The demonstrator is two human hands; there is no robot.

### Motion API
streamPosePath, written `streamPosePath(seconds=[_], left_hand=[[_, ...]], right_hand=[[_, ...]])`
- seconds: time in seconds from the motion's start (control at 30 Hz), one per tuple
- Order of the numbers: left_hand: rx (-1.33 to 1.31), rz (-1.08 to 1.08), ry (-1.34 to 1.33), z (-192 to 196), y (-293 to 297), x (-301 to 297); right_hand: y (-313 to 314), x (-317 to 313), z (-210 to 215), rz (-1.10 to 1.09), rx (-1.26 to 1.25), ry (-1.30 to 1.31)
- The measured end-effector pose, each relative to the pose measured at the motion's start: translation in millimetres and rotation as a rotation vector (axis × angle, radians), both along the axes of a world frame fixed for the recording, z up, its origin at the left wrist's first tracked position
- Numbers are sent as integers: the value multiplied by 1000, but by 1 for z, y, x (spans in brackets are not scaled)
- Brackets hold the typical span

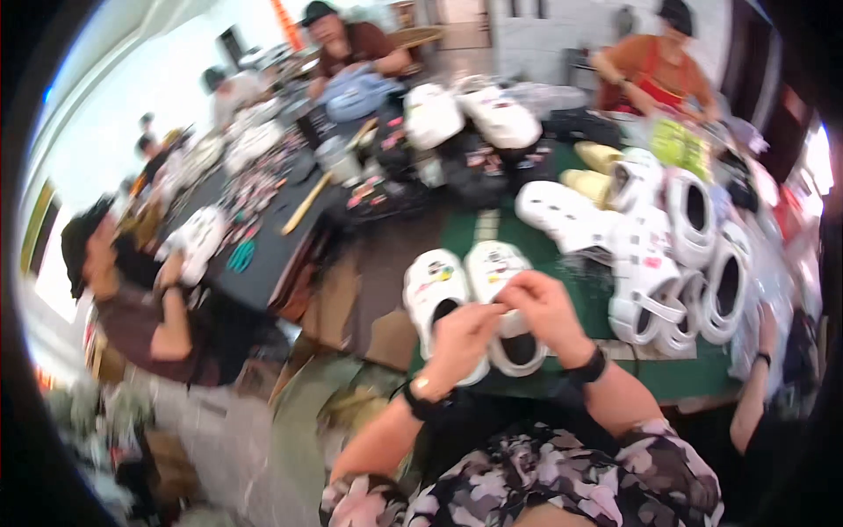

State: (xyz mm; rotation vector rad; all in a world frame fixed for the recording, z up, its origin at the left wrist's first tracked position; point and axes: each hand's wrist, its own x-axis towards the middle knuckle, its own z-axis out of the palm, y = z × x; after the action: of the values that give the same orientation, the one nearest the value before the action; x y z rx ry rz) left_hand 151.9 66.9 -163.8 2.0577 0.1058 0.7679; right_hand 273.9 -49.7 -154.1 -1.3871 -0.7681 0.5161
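White clogs [474, 303], two, under left hand [461, 342] and right hand [544, 307]; grip unclear.

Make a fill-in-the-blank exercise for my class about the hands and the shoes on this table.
1. Both hands, the left hand and the right hand, meet over a pair of ____ clogs.
2. The table under the pair is ____.
3. A pile of clogs lies to the person's ____.
4. Each wrist wears a ____ band.

Missing words: white; green; right; black
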Motion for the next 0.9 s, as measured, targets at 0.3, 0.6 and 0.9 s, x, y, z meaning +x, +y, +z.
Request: streamPosePath(seconds=[0.3, 0.6, 0.9], left_hand=[[-560, 76, 107, -5, 17, -18], [-381, 148, -4, -5, 12, -19], [-226, 178, 15, 1, 10, -22]], right_hand=[[7, -20, -8, -25, 181, 61], [7, -37, -1, 38, 19, -142], [7, -37, -3, 34, 2, -155]])
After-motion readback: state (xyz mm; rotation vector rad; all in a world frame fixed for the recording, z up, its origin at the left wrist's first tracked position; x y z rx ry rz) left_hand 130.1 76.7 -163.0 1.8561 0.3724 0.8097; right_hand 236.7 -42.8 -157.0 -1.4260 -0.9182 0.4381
